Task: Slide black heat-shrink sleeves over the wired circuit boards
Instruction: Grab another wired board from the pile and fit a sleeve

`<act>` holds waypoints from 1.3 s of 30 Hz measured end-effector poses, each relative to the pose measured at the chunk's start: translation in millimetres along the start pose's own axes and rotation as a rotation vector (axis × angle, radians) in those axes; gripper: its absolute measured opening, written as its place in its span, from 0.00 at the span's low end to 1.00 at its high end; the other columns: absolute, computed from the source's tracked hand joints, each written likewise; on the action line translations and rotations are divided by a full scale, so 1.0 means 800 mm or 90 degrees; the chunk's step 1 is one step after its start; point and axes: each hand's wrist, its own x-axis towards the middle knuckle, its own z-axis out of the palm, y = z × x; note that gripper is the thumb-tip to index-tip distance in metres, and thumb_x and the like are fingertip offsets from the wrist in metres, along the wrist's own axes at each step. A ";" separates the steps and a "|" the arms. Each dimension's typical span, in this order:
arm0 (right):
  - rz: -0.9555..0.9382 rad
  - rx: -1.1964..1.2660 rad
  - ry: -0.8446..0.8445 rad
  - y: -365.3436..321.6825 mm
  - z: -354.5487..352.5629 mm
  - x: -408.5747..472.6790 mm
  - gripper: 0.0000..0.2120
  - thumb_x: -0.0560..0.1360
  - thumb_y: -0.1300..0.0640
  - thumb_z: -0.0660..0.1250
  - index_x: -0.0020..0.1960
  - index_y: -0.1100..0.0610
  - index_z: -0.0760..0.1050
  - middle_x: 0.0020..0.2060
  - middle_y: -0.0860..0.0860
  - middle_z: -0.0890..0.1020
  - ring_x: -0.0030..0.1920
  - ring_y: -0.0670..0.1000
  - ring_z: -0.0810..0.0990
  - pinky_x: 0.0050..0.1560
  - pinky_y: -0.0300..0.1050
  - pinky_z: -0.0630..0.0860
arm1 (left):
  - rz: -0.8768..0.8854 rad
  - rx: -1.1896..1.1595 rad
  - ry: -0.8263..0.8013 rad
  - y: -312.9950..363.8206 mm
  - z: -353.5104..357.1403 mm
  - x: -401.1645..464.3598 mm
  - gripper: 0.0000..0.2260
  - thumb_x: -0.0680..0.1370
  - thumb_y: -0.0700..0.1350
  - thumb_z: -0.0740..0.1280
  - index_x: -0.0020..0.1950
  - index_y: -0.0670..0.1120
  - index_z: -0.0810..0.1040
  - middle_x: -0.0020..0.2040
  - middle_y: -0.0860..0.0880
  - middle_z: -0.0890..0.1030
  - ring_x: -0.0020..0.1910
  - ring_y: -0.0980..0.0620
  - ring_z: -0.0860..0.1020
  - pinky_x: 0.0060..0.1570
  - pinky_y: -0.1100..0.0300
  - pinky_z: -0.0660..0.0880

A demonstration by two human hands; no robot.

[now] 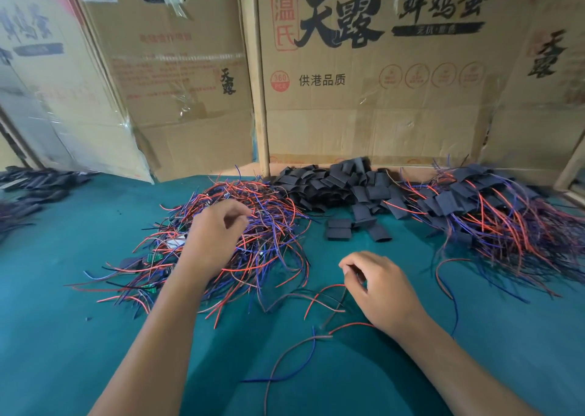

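Head view: we see the table (79, 289) holding a wire pile (253, 219), light, floppy and tangle-prone, with stiff little boards (155, 257). Sleeves (342, 187), soft and flat, lie behind. Our left hand (215, 238) curls into the pile; our right hand (383, 289) pinches loose wires (326, 292). We'd grip a board's edges.

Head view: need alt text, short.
A person's left hand reaches into a tangle of red and blue wired boards on a green table, while the right hand pinches loose wires nearer the camera. Empty black sleeves lie behind, sleeved boards pile up right, cardboard boxes stand behind.
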 end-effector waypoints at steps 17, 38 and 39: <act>0.019 0.010 -0.019 0.005 0.006 0.002 0.05 0.77 0.56 0.63 0.44 0.49 0.75 0.39 0.42 0.77 0.41 0.48 0.73 0.44 0.44 0.71 | -0.127 0.403 -0.220 -0.032 0.010 0.068 0.08 0.78 0.47 0.69 0.44 0.45 0.76 0.40 0.43 0.82 0.42 0.42 0.82 0.42 0.52 0.77; -0.003 0.028 -0.021 0.006 0.006 0.004 0.05 0.77 0.57 0.63 0.43 0.50 0.74 0.37 0.41 0.77 0.40 0.46 0.73 0.43 0.42 0.71 | -0.049 0.552 0.006 -0.016 0.020 0.059 0.11 0.76 0.44 0.66 0.57 0.44 0.71 0.44 0.46 0.82 0.49 0.42 0.79 0.56 0.47 0.67; -0.005 0.030 -0.019 0.007 0.007 0.003 0.05 0.77 0.58 0.63 0.43 0.50 0.74 0.37 0.41 0.77 0.39 0.46 0.73 0.43 0.42 0.71 | -0.033 0.534 0.035 -0.010 0.016 0.057 0.10 0.75 0.45 0.67 0.54 0.45 0.71 0.43 0.46 0.81 0.47 0.42 0.79 0.52 0.49 0.67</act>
